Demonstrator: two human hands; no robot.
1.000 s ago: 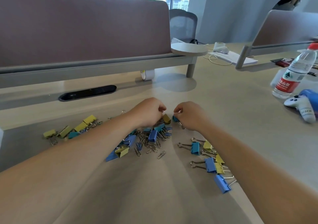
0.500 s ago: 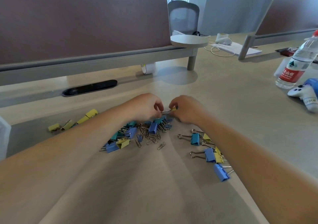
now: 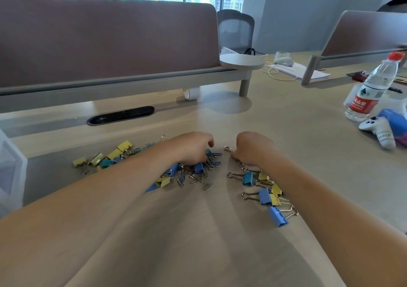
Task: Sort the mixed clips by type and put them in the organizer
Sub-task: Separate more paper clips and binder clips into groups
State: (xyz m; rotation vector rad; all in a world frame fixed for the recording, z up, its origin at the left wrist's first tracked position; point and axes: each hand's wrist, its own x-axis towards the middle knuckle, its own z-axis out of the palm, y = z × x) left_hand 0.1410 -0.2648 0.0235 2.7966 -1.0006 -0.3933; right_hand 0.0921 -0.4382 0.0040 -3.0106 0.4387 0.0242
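Note:
A mixed pile of clips (image 3: 195,174) lies at the middle of the desk: blue and yellow binder clips and bare paper clips. My left hand (image 3: 193,148) rests on the pile's far edge with its fingers curled down beside small blue clips (image 3: 212,154); what it holds is hidden. My right hand (image 3: 253,148) is closed on a binder clip whose wire handle (image 3: 229,149) sticks out to the left. A group of yellow and teal binder clips (image 3: 110,156) lies to the left. Blue and yellow binder clips (image 3: 265,193) lie under my right forearm. The clear organizer (image 3: 10,167) shows at the left edge.
A water bottle (image 3: 372,88) and a white game controller (image 3: 378,130) stand at the right. A tape roll (image 3: 190,93) lies under the brown divider panel (image 3: 105,40), with a black cable slot (image 3: 121,115) in the desk behind the clips.
Half a second ago both hands met over a clip above the pile. They have since drawn apart, the right hand to the right with a clip, the left down onto the pile.

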